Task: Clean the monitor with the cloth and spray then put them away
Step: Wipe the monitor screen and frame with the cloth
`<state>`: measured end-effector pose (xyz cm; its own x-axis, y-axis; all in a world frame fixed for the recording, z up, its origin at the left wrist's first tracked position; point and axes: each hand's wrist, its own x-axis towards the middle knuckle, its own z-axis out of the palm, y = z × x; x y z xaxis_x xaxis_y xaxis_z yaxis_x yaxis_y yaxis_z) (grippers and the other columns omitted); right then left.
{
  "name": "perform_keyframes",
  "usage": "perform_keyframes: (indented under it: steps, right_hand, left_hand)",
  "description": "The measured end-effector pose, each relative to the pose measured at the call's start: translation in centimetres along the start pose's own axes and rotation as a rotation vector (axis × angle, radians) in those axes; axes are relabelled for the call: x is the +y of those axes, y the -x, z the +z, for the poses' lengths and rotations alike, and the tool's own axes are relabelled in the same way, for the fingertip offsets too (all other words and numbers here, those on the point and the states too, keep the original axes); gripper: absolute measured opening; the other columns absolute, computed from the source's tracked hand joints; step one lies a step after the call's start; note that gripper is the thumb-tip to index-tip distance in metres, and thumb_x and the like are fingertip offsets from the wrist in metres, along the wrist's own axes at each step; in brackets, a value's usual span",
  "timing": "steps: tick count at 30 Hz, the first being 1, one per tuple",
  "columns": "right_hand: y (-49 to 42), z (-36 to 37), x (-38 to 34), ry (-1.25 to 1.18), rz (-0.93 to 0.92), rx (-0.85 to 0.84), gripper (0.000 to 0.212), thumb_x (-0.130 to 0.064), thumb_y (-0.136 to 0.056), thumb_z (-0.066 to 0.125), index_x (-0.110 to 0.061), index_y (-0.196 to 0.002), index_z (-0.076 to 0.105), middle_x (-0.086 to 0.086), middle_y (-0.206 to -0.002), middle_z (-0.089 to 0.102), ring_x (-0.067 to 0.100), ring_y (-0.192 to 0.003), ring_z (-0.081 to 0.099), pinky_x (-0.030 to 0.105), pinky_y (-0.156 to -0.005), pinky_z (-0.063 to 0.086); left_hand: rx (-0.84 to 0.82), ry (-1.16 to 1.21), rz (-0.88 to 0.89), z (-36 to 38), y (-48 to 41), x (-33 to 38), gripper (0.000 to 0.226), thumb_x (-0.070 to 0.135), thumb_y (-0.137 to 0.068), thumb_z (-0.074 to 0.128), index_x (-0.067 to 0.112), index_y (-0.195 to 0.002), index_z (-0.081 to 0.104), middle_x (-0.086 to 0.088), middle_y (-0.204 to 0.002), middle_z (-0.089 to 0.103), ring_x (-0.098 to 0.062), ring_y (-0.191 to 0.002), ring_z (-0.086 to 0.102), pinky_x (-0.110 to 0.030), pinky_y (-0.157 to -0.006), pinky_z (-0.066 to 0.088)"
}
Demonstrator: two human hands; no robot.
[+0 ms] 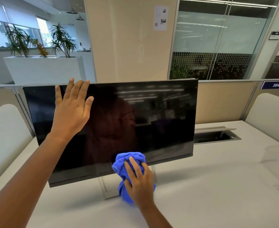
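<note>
From the head camera, we see our left hand [71,109] raised flat against the upper left part of the monitor [151,120]. Its fingers are straight and spread apart, gripping nothing, and the fingertips reach the monitor's top edge. We cannot tell whether the palm truly touches the glass or hangs just off it.

Our right hand [139,183] is lower and to the right of those fingers. Its fingers are curled over a bunched blue cloth [128,159] and grip it. The top of the cloth bulges out beyond the fingertips and is pressed to the dark screen at its bottom edge, near the middle. The rest of the cloth hangs down under the palm, in front of the monitor's stand [105,186].

The monitor is switched off, tilted back a little, and stands on a pale desk [217,186]. Its screen spreads wide to either side of both sets of fingers. Well to the right of the right fingers, an open cable hatch [216,135] is set in the desk. Beyond the left fingertips, behind the monitor, stands a white planter [43,68] with green plants. A beige pillar [130,38] rises above the monitor, with a paper notice [161,18] on it. Far to the right, a blue sign [275,85] on the partition reads 384.
</note>
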<state>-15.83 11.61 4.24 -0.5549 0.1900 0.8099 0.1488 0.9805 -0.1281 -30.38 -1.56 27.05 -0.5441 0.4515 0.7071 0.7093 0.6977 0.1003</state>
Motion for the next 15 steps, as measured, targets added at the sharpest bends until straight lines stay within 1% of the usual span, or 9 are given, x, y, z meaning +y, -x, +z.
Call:
perform_keyframes:
  steps: [2, 4, 5, 7, 8, 10, 13, 15]
  right_hand:
    - [-0.7, -0.7, 2.1, 0.053, -0.061, 0.032, 0.041, -0.030, -0.077, 0.050, -0.023, -0.113, 0.067, -0.006, -0.129, 0.057, 0.025, -0.100, 0.046, 0.031, -0.068, 0.055]
    - [-1.9, -1.8, 4.8, 0.123, -0.011, 0.076, 0.042, -0.031, -0.078, 0.049, -0.020, -0.117, 0.062, -0.004, -0.130, 0.054, 0.026, -0.098, 0.046, 0.034, -0.072, 0.055]
    - [-2.7, -2.3, 6.2, 0.154, 0.042, 0.099, 0.042, -0.030, -0.079, 0.049, -0.016, -0.117, 0.062, -0.002, -0.130, 0.052, 0.028, -0.098, 0.045, 0.037, -0.075, 0.055]
    - [-4.3, -3.4, 8.8, 0.203, 0.177, 0.137, 0.043, -0.027, -0.079, 0.049, -0.007, -0.113, 0.065, 0.008, -0.127, 0.058, 0.032, -0.097, 0.048, 0.043, -0.076, 0.055]
    - [-5.1, -3.9, 9.9, 0.217, 0.254, 0.145, 0.044, -0.026, -0.080, 0.049, -0.004, -0.114, 0.065, 0.013, -0.126, 0.060, 0.035, -0.097, 0.052, 0.045, -0.076, 0.055]
    - [-6.6, -4.8, 10.9, 0.197, 0.405, 0.155, 0.044, -0.023, -0.083, 0.050, -0.002, -0.121, 0.060, 0.017, -0.128, 0.057, 0.040, -0.095, 0.058, 0.048, -0.078, 0.054]
    - [-8.3, -4.8, 9.9, 0.111, 0.572, 0.178, 0.048, -0.022, -0.084, 0.053, -0.002, -0.128, 0.053, 0.019, -0.134, 0.052, 0.043, -0.101, 0.056, 0.052, -0.081, 0.052]
    - [-9.0, -4.1, 7.9, 0.070, 0.621, 0.190, 0.050, -0.024, -0.086, 0.050, -0.002, -0.130, 0.050, 0.021, -0.135, 0.050, 0.043, -0.103, 0.055, 0.051, -0.083, 0.051]
  left_hand:
    - [-0.002, -0.009, 0.022, -0.3, -0.1, -0.4, 0.058, 0.039, -0.092, 0.017, 0.014, -0.144, 0.024, -0.009, -0.151, 0.030, -0.023, -0.145, 0.012, -0.046, -0.116, -0.005]
    - [0.003, -0.020, 0.036, -0.7, -0.3, -0.8, 0.058, 0.039, -0.092, 0.019, 0.012, -0.143, 0.027, -0.010, -0.149, 0.033, -0.024, -0.144, 0.015, -0.047, -0.116, -0.002]
    - [0.007, -0.024, 0.033, -0.8, -0.3, -1.1, 0.058, 0.039, -0.092, 0.020, 0.011, -0.142, 0.028, -0.011, -0.148, 0.034, -0.024, -0.144, 0.016, -0.048, -0.116, -0.001]
    - [0.010, -0.029, 0.007, -0.9, -0.4, -1.8, 0.056, 0.038, -0.094, 0.023, 0.009, -0.142, 0.029, -0.013, -0.149, 0.032, -0.026, -0.144, 0.014, -0.049, -0.116, -0.001]
    - [0.013, -0.029, -0.006, -1.0, -0.4, -2.2, 0.054, 0.036, -0.096, 0.026, 0.008, -0.142, 0.028, -0.013, -0.150, 0.030, -0.026, -0.144, 0.012, -0.049, -0.116, -0.002]
    - [0.016, -0.031, -0.013, -1.1, -0.3, -2.7, 0.052, 0.035, -0.097, 0.028, 0.009, -0.142, 0.028, -0.013, -0.152, 0.027, -0.026, -0.145, 0.009, -0.050, -0.116, -0.003]
    - [0.014, -0.012, -0.011, -1.1, -0.3, -2.8, 0.058, 0.039, -0.092, 0.023, 0.011, -0.142, 0.030, -0.011, -0.151, 0.029, -0.025, -0.145, 0.007, -0.049, -0.115, -0.006]
    - [0.018, 0.016, -0.015, -1.1, -0.4, -2.7, 0.054, 0.037, -0.093, 0.025, 0.011, -0.140, 0.032, -0.011, -0.149, 0.031, -0.024, -0.145, 0.007, -0.049, -0.115, -0.007]
